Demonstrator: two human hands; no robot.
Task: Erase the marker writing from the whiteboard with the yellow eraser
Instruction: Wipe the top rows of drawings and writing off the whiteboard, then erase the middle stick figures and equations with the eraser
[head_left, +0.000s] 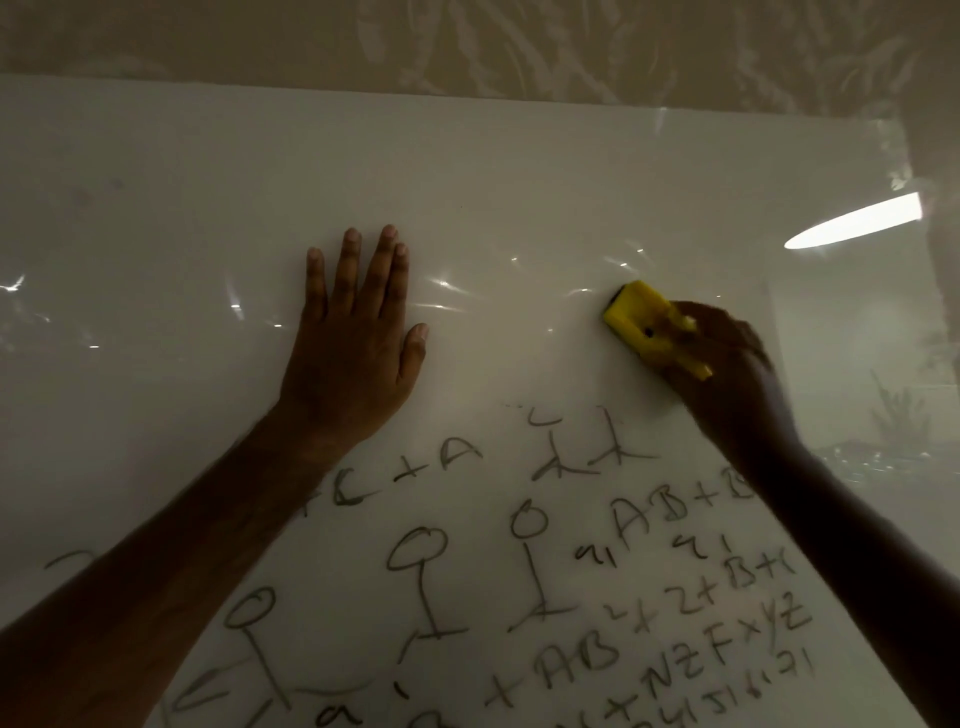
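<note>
Presently, item one, the whiteboard (519, 182): it is lying glossy under the head camera, its upper part wiped, its lower part carrying marker writing (571, 597) of letters, sums and stick figures. Item two, the yellow eraser (652, 327): it is sitting against the board above the top line of writing, its far end showing past the right hand (727, 374), which is curling round its near end. Item three, the left hand (358, 338): it is lying flat with fingers straight, pressing the wiped area and bracing the board. Risks, as judged: the left forearm is crossing over some writing and may be hiding or smearing marks; the board's shiny, rippled film may be buckling under a hard stroke; an end grip on the eraser is likely tilting it, leaving streaks.
</note>
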